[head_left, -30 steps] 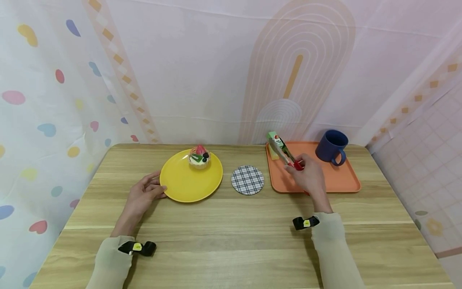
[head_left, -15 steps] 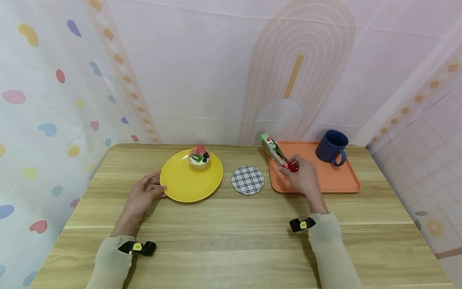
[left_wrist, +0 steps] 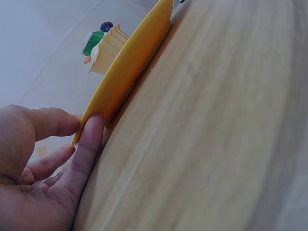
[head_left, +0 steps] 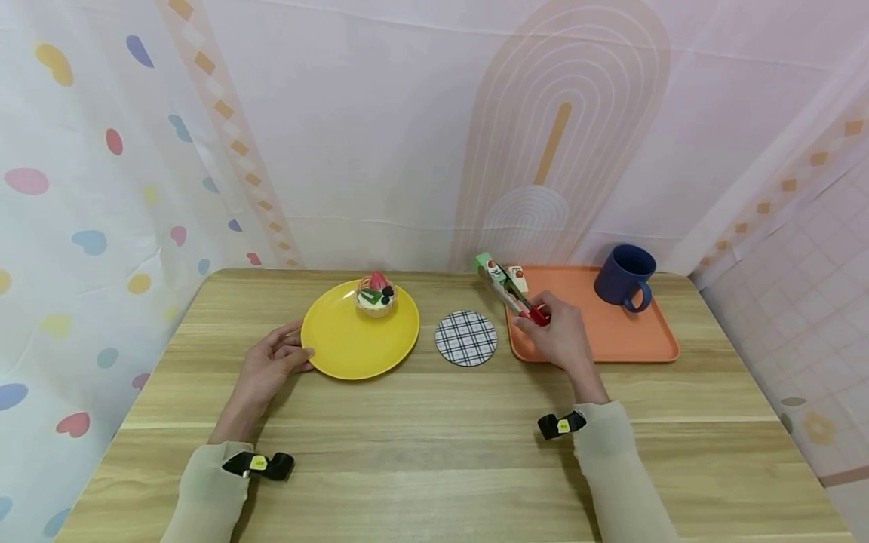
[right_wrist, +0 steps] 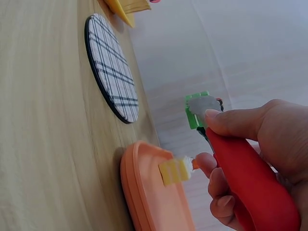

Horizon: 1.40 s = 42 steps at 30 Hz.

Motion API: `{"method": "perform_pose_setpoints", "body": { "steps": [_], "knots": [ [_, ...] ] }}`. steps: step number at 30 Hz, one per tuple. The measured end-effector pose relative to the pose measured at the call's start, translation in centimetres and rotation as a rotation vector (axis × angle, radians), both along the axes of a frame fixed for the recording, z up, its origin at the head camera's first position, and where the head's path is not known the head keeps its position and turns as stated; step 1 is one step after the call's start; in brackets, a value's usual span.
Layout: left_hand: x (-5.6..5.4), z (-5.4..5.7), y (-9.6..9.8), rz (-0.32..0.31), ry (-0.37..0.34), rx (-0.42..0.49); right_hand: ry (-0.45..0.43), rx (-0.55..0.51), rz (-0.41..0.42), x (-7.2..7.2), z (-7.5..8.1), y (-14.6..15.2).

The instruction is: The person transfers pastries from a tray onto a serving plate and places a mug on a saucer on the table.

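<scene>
One green slice [head_left: 483,261], in the tongs [right_wrist: 252,178] your right hand [head_left: 562,329] grips, lies toward ten o'clock from that hand along their long axis, while your left hand [head_left: 274,359], farther from the slice, pinches the yellow plate [head_left: 349,343] at the right hand's nine o'clock.

Coaster [head_left: 465,338] between plate [head_left: 349,343] and tray [head_left: 621,335]; mug [head_left: 616,277] on tray.

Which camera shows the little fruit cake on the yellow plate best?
The head view: it shows the whole fruit cake from above, red fruit and dark berries included. The left wrist view shows it closer, but from the side. The right wrist view catches only part of it, cut off at the top edge.
</scene>
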<state>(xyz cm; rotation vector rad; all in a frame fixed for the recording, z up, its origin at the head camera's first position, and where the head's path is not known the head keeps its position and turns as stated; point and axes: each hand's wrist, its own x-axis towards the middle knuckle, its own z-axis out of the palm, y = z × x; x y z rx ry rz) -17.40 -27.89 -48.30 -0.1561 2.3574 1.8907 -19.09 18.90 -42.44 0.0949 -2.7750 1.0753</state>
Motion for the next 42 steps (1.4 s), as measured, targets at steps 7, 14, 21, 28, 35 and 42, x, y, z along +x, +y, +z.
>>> {"method": "perform_pose_setpoints", "body": {
  "steps": [7,14,21,28,35,42],
  "knots": [
    [0.0,0.0,0.0,-0.001,-0.001,-0.001,0.01,-0.007,0.015,0.1,0.0,-0.7],
    [0.0,0.0,0.0,0.002,-0.002,-0.01,0.02,-0.009,0.038,0.3,0.1,-1.2],
    [0.0,0.0,0.0,0.002,-0.001,-0.016,-0.014,0.005,0.038,0.5,0.3,-1.7],
    [0.0,0.1,0.1,0.006,-0.003,-0.013,-0.008,0.0,0.053,0.6,0.5,-2.3],
    [0.0,0.2,0.2,0.005,-0.005,-0.01,-0.01,-0.018,0.06,0.7,0.8,-3.0],
    [0.1,0.2,0.2,0.0,-0.003,-0.01,0.0,-0.032,0.084,0.9,0.7,-3.6]
  ]
}}
